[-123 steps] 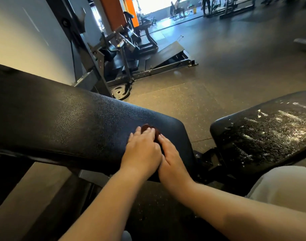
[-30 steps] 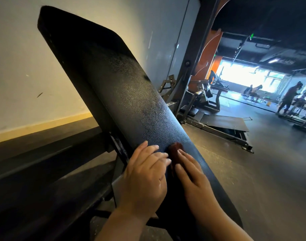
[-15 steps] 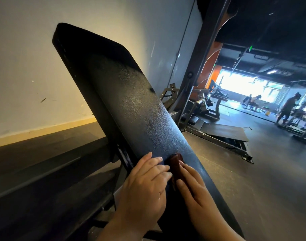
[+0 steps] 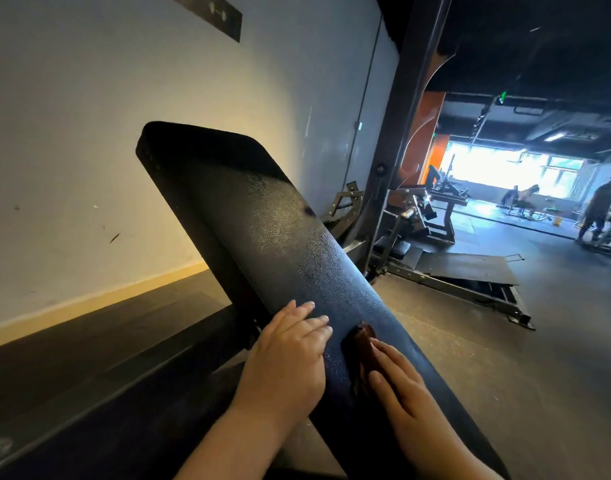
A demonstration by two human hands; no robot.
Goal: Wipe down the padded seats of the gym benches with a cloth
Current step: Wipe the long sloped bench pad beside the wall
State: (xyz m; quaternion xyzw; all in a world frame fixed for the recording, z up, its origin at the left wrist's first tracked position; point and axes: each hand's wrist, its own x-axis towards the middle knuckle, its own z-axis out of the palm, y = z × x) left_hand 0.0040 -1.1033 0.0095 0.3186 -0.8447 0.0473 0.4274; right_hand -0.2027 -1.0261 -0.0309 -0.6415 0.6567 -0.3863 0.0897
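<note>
The inclined bench pad, a black textured cushion running from the upper left of centre down to the lower right of the frame, is being wiped near its lower end. A small dark reddish-brown cloth is being pressed flat against the pad, just below centre, by the right hand, whose fingers are lying straight and together on top of it. The left hand is being rested beside it on the pad's left edge, fingers extended and slightly apart, holding nothing. For the stroke to be done well, even pressure is probably best kept on the cloth, and overlapping passes carried up toward the still untouched upper stretch. The pad should be steadied at its edge, since the cloth is small and could be slipped off.
</note>
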